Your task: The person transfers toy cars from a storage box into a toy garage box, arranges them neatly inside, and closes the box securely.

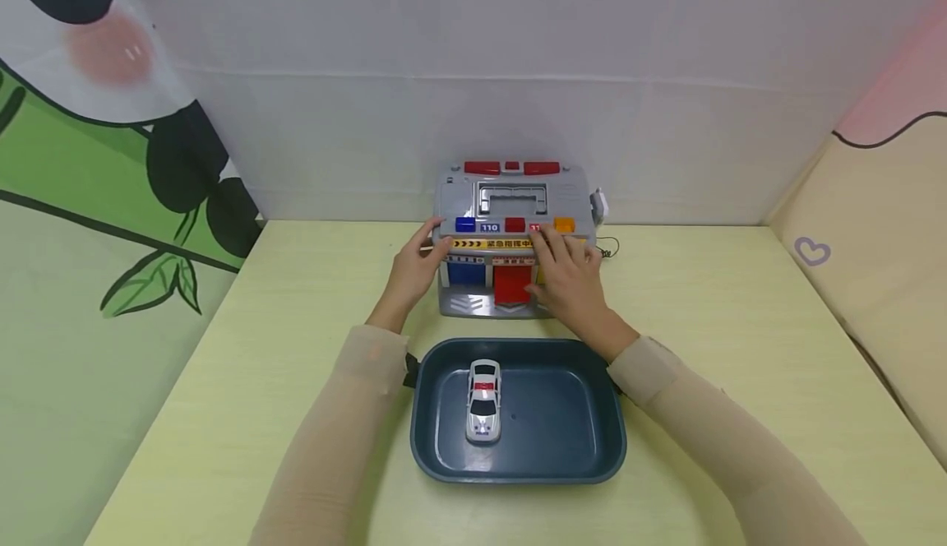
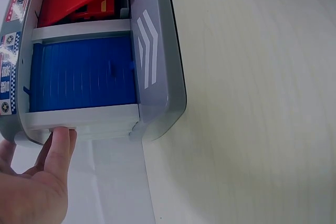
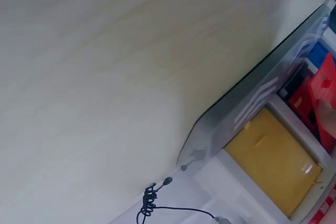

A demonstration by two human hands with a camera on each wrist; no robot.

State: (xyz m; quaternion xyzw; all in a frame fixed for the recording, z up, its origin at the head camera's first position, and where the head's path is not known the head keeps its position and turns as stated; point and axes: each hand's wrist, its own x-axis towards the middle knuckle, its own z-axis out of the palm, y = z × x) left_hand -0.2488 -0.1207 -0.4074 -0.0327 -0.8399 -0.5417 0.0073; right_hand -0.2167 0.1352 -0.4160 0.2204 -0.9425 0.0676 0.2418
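A grey toy emergency station (image 1: 455, 201) stands at the back of the table. My left hand (image 1: 414, 270) touches its left side, fingers fairly straight and the thumb at the front corner. Above the doors, the fingers of my right hand (image 1: 573, 279) rest on the top front, beside a red button (image 1: 514, 224). Its thumb touches the red door (image 3: 325, 82), which is swung outward and tilted. Part of a red toy vehicle (image 2: 97, 8) shows behind that door. The blue door (image 2: 81, 74) and the yellow door (image 3: 273, 161) are down.
A dark blue-grey tray (image 1: 547, 468) lies in front of the station, between the forearms. In its left half sits a white toy police car (image 1: 484, 406). A coiled black cord (image 3: 149, 198) hangs by the station's right side. A white cloth wall (image 1: 333, 135) rises behind.
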